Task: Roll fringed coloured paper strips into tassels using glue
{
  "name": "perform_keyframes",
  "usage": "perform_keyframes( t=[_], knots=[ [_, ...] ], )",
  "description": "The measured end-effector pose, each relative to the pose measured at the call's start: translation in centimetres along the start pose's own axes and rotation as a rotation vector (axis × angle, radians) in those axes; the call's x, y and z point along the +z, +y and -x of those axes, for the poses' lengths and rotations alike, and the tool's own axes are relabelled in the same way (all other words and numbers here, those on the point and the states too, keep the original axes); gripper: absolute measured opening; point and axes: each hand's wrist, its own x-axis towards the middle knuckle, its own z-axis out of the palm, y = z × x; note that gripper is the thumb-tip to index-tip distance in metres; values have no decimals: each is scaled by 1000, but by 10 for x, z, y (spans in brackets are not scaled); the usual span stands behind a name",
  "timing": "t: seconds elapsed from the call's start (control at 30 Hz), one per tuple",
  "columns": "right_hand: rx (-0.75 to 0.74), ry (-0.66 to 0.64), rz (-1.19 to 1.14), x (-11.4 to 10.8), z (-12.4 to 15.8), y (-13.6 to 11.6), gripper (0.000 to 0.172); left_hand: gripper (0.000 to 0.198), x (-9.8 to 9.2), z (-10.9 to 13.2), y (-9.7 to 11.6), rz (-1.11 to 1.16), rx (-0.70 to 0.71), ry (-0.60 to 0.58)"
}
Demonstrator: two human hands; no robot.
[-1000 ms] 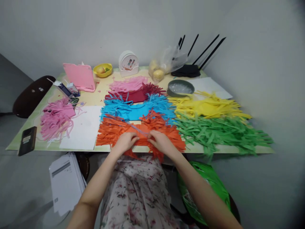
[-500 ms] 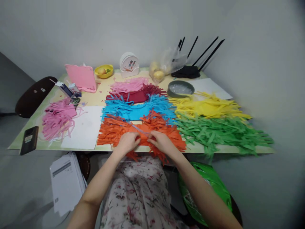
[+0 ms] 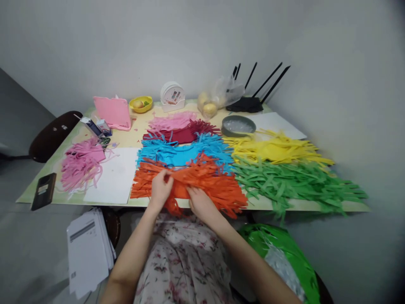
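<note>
Orange fringed paper (image 3: 218,183) lies at the table's front edge, part of it lifted and folded over. My left hand (image 3: 160,188) pinches its edge on the left side. My right hand (image 3: 202,203) is at the lower middle of the same sheet, its fingertips partly hidden by the raised orange layer. Behind it is blue fringed paper (image 3: 182,156), then dark red fringed paper (image 3: 183,136) and a pink fringed bundle (image 3: 175,121). Yellow fringed paper (image 3: 275,150) and green fringed paper (image 3: 294,181) lie to the right.
Left are another pink bundle (image 3: 82,162), white paper (image 3: 110,175), a phone-like dark object (image 3: 44,191), drink cartons (image 3: 91,126) and a pink tablet case (image 3: 112,112). Along the back stand a yellow bowl (image 3: 141,109), grey bowl (image 3: 238,131) and black router (image 3: 245,105). A green bag (image 3: 284,249) sits below.
The orange paper's middle has been lifted and folded over, and the pale blue strip that lay on it no longer shows. My left hand moved up and left; my right hand shifted left and lower.
</note>
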Motion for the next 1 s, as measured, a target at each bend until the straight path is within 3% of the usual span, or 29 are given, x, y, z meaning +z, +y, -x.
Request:
perform_keyframes(
  t=[0.13, 0.27, 0.37, 0.43, 0.5, 0.53, 0.6, 0.7, 0.77, 0.83, 0.9, 1.0],
  knots=[
    [31, 24, 32, 0, -1, 1, 51, 12, -47, -25, -19, 178, -118, 314],
    [39, 33, 43, 1, 1, -1, 47, 7, -133, -59, -36, 232, -216, 574],
    [39, 53, 32, 1, 2, 0, 44, 15, -197, -73, -31, 175, -204, 818],
    [31, 73, 15, -6, 2, -4, 39, 13, -217, -72, -16, 110, -141, 942],
    [9, 104, -9, -22, 1, -15, 35, 10, -209, -61, 6, 23, -44, 873],
    [-20, 154, -37, -32, 0, -23, 34, 9, -196, -54, 18, -75, 34, 700],
    [-116, 331, -120, -56, -4, -45, 35, 8, -160, -37, 41, -231, 178, 406],
    [-268, 587, -196, -82, -20, -73, 55, 8, -107, -12, 67, -310, 259, 156],
    [-305, 580, -181, -88, -35, -77, 63, 8, -85, 0, 77, -359, 286, 72],
    [-313, 499, -164, -90, -49, -68, 60, 8, -77, 6, 79, -421, 295, 18],
    [-298, 422, -151, -94, -58, -52, 51, 9, -77, 5, 76, -434, 287, -21],
    [-277, 300, -173, -113, -60, -30, 41, 20, -83, -7, 66, -240, 268, -129]
  ],
)
